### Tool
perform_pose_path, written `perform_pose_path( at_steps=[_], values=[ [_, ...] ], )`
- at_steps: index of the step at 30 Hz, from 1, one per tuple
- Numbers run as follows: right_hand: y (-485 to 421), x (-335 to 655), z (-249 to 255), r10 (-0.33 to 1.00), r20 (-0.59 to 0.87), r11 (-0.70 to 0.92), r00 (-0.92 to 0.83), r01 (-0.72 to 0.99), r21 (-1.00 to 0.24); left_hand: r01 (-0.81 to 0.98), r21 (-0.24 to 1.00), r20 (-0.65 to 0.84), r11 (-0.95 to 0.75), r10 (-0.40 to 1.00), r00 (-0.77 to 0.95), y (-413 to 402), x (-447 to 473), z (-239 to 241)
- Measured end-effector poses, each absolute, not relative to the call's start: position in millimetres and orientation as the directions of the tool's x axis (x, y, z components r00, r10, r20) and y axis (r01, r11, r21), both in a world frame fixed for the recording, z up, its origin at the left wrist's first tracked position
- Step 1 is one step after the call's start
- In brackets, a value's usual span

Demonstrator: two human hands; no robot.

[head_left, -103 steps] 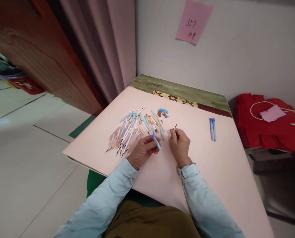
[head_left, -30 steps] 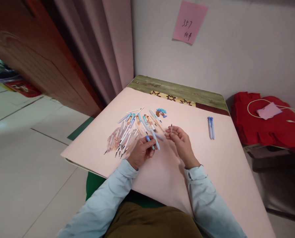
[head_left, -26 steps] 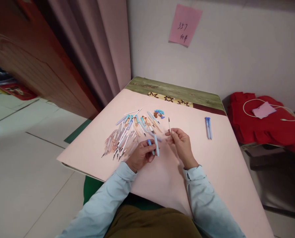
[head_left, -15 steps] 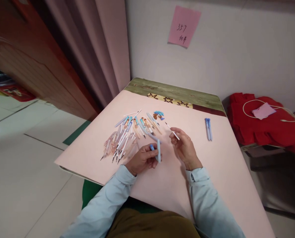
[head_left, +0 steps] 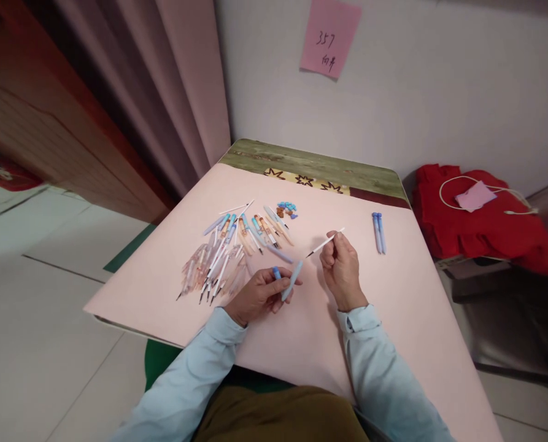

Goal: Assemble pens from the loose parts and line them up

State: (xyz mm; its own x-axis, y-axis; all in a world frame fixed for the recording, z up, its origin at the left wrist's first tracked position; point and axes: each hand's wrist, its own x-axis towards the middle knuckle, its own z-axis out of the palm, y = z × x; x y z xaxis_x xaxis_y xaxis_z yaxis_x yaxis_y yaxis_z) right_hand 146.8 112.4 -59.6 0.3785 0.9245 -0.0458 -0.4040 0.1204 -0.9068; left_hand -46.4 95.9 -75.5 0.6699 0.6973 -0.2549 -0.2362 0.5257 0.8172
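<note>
My left hand is closed around a light-blue pen barrel, tilted with its upper end to the right. A darker blue pen part sticks up from the same hand. My right hand pinches a thin white pen refill, whose dark tip points down-left toward the barrel's upper end, still apart from it. Left of my hands lies a heap of white refills and clear parts, with coloured pen pieces behind. Small blue and brown caps form a little pile at the back.
Two blue pens lie side by side on the right of the pink-covered table. Past its right edge is a red cloth bearing a cable and a pink note. A wall stands behind, a curtain at left.
My right hand has turned the refill, so its dark tip now points down-left instead of up-left. The barrel in my left hand leans further right. The whole view has shifted slightly.
</note>
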Motion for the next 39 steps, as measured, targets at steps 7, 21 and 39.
perform_pose_path(
  at_steps=[7, 21, 39],
  values=[
    [111, 146, -56, 0.953, -0.062, 0.079, 0.296, -0.442, -0.893, -0.235, 0.831, -0.223, 0.504, 0.69, 0.689, 98, -48, -79],
    [107, 143, -57, 0.988, -0.031, 0.029, 0.151, -0.379, -0.925, -0.22, 0.831, -0.238, 0.511, 0.684, 0.689, 96, -47, -74],
    [98, 116, -73, 0.988, -0.051, -0.074, -0.143, -0.164, -0.984, -0.316, 0.869, -0.238, 0.38, 0.882, 0.406, 102, -42, -88]
  ],
)
